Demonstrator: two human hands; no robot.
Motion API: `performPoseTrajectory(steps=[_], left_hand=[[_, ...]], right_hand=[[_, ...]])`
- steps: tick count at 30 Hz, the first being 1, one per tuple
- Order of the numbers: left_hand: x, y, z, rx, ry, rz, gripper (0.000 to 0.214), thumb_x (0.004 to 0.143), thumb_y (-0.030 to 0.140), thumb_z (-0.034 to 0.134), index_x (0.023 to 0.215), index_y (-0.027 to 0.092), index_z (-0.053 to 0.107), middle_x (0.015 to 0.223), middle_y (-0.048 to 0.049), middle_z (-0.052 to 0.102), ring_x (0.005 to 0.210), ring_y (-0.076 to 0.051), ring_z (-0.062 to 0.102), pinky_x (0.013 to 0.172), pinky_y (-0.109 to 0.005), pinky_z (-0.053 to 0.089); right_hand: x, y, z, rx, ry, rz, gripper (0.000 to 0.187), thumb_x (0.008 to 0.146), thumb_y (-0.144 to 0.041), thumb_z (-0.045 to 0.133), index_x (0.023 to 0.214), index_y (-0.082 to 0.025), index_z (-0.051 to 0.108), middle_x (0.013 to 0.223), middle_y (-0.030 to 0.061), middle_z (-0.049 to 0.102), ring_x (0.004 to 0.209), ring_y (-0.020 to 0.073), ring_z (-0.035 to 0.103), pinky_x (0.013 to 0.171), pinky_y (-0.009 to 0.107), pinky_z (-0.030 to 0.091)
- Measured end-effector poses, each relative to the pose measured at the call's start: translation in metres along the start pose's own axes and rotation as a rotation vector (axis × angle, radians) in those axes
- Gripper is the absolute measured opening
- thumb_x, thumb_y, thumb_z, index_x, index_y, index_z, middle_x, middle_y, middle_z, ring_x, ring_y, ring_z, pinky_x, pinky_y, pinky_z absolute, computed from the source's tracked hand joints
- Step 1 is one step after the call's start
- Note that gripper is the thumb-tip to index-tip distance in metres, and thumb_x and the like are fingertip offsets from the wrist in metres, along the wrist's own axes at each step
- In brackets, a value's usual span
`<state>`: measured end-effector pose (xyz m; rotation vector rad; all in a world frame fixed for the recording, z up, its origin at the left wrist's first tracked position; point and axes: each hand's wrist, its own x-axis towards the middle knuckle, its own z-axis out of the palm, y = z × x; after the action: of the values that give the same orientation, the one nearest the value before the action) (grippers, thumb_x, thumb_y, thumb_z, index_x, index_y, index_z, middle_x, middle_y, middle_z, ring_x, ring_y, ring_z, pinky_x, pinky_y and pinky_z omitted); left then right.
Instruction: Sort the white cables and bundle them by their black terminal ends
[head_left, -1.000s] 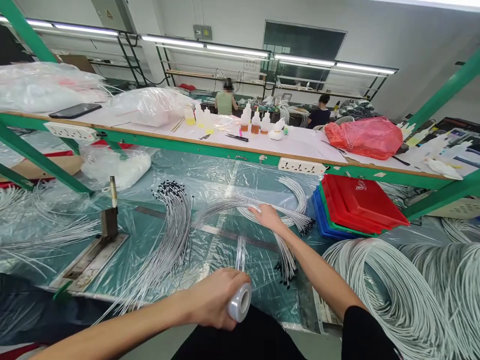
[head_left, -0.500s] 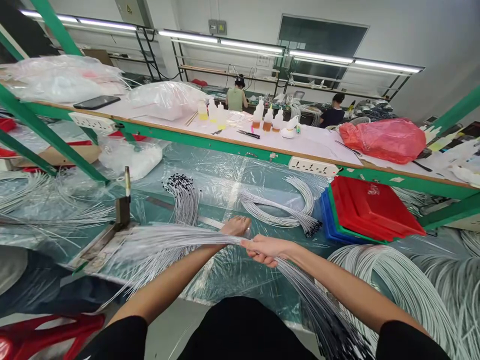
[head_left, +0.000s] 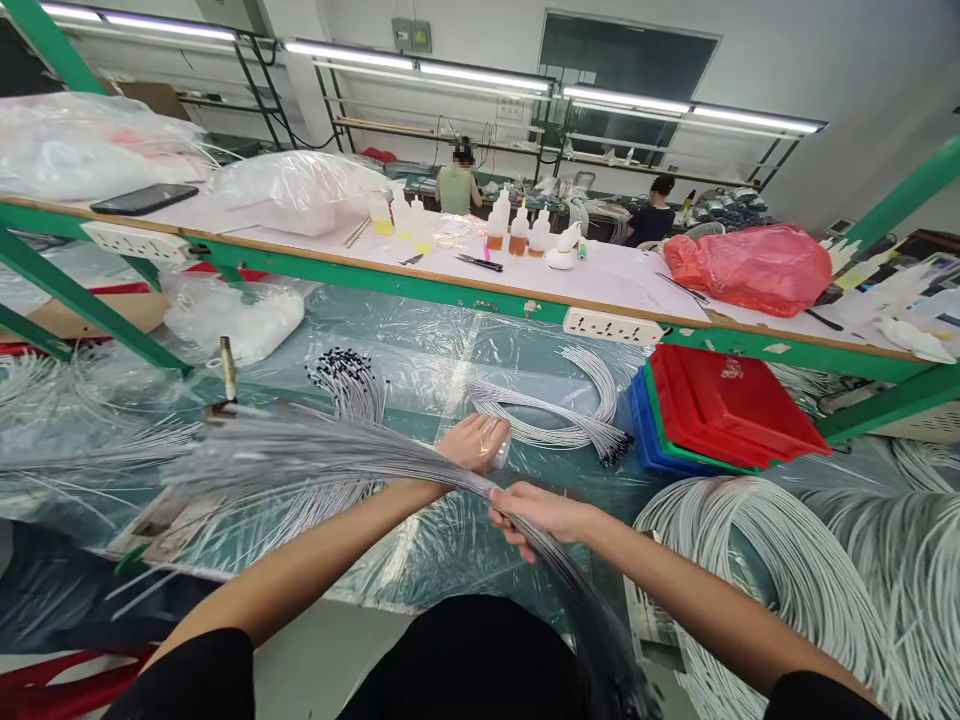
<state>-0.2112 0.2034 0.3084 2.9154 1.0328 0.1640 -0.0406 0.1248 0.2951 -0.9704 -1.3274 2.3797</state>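
Observation:
My right hand (head_left: 534, 512) is closed round the middle of a bundle of thin white wires (head_left: 315, 455) with black tips. The bundle fans out blurred to the left and trails down to the lower right. My left hand (head_left: 474, 443) is just beyond it, wrapped round a small roll of clear film (head_left: 501, 450). A strand of film runs from the roll to the bundle at my right hand. Both hands hover above the green table covered in plastic sheet (head_left: 420, 350).
More wire bundles lie on the table (head_left: 555, 420) and left (head_left: 352, 395). Stacked red, green and blue trays (head_left: 720, 410) sit right. Coils of white cable (head_left: 787, 570) fill the lower right. A metal jig with a post (head_left: 225, 380) stands left. Two people sit far behind.
My right hand picked the wire bundle up off the table and now holds it in the air. My left hand brought the film roll forward and over the bundle.

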Motion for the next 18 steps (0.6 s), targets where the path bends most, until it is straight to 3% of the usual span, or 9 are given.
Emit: performPoseTrajectory(steps=[2,5,9,13,15,18], left_hand=[[0.001,-0.002,-0.006,0.038,0.018,-0.004,0.033,0.082,0.011,0.051,0.115,0.012,0.05,0.11,-0.0184,0.063,0.106,-0.032,0.058,0.09,-0.041,0.044],[0.003,-0.003,-0.011,0.084,0.054,0.011,0.036,0.08,0.012,0.054,0.115,0.012,0.049,0.107,-0.017,0.063,0.103,-0.031,0.059,0.086,-0.04,0.045],[0.01,-0.001,-0.018,0.159,0.139,0.061,0.029,0.084,0.013,0.052,0.112,0.012,0.05,0.102,-0.014,0.064,0.094,-0.028,0.061,0.082,-0.038,0.046],[0.02,-0.002,-0.029,0.245,0.246,0.102,0.027,0.088,0.022,0.054,0.112,0.009,0.053,0.1,-0.0144,0.066,0.089,-0.027,0.062,0.079,-0.036,0.046],[0.025,-0.004,-0.034,0.286,0.315,0.108,0.025,0.091,0.027,0.053,0.109,0.009,0.055,0.097,-0.0133,0.067,0.085,-0.025,0.062,0.076,-0.034,0.047],[0.028,-0.005,-0.041,0.328,0.416,0.079,0.023,0.099,0.026,0.043,0.107,0.009,0.057,0.093,-0.0108,0.067,0.081,-0.022,0.062,0.075,-0.032,0.047]], right_hand=[[-0.001,0.0,0.007,-0.078,0.175,-0.136,0.048,0.082,-0.066,0.067,0.084,-0.021,0.049,0.066,-0.0077,0.038,0.045,0.0077,0.038,0.038,0.023,0.048],[-0.005,0.001,0.014,-0.255,0.354,-0.311,0.041,0.083,-0.058,0.07,0.086,-0.023,0.049,0.069,-0.0054,0.044,0.05,0.0118,0.047,0.041,0.024,0.047],[-0.015,-0.001,0.015,-0.584,0.622,-0.52,0.031,0.085,-0.047,0.072,0.079,-0.02,0.059,0.085,0.0008,0.049,0.07,0.0167,0.053,0.06,0.029,0.049],[-0.027,-0.008,0.006,-0.905,0.857,-0.704,0.019,0.09,-0.039,0.07,0.096,-0.02,0.069,0.092,0.0046,0.056,0.08,0.0211,0.057,0.072,0.033,0.048],[-0.029,-0.011,-0.002,-1.037,0.942,-0.833,0.02,0.094,-0.034,0.066,0.109,-0.021,0.066,0.098,0.0067,0.061,0.087,0.0233,0.061,0.078,0.035,0.048],[-0.029,-0.017,-0.015,-1.169,1.076,-0.988,0.018,0.099,-0.028,0.056,0.115,-0.021,0.062,0.105,0.0088,0.066,0.098,0.0251,0.062,0.088,0.037,0.047]])
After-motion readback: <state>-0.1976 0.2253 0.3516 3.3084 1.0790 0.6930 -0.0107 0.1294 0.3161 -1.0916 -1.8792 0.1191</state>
